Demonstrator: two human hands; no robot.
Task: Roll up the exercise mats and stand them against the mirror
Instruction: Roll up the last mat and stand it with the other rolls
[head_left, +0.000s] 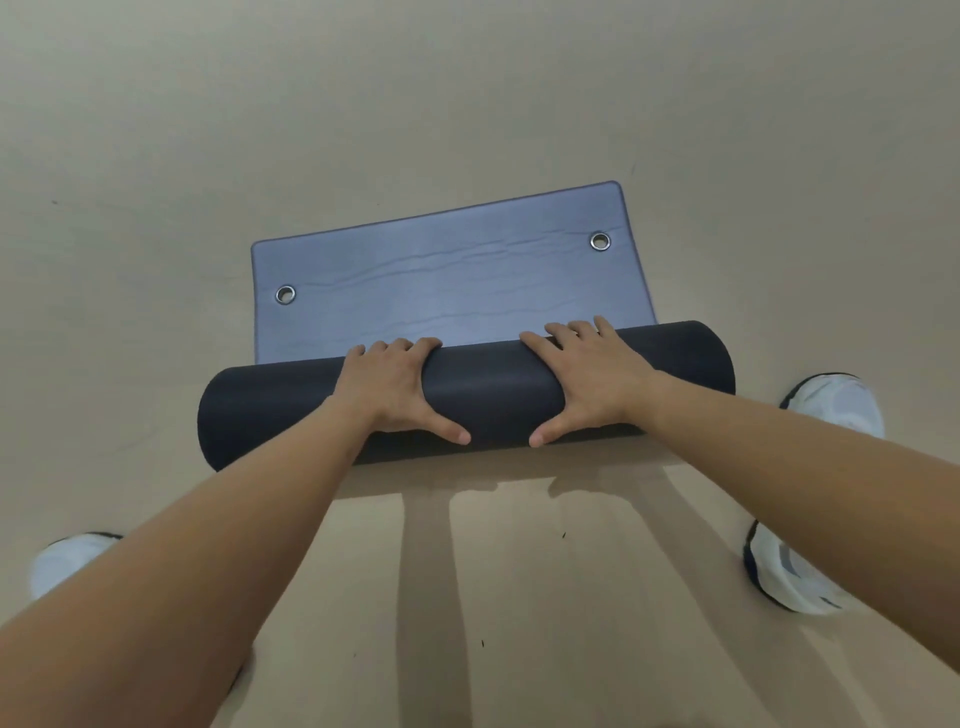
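Observation:
A dark exercise mat lies on the tan floor, most of it wound into a thick roll (488, 395) lying crosswise in front of me. Its flat end (447, 280) stretches away from the roll and has a metal eyelet at the left (285, 294) and at the right (600, 240). My left hand (395, 389) grips the roll left of its middle, fingers curled over the far side and thumb spread on the near side. My right hand (587, 379) lies on the roll right of its middle, fingers straight across the top, thumb spread toward me.
My white shoes stand on the floor, one at the lower left (67, 564) and one at the lower right (789, 566). Another white shoe (836, 402) shows by the roll's right end. Bare tan floor (467, 104) surrounds the mat. No mirror is in view.

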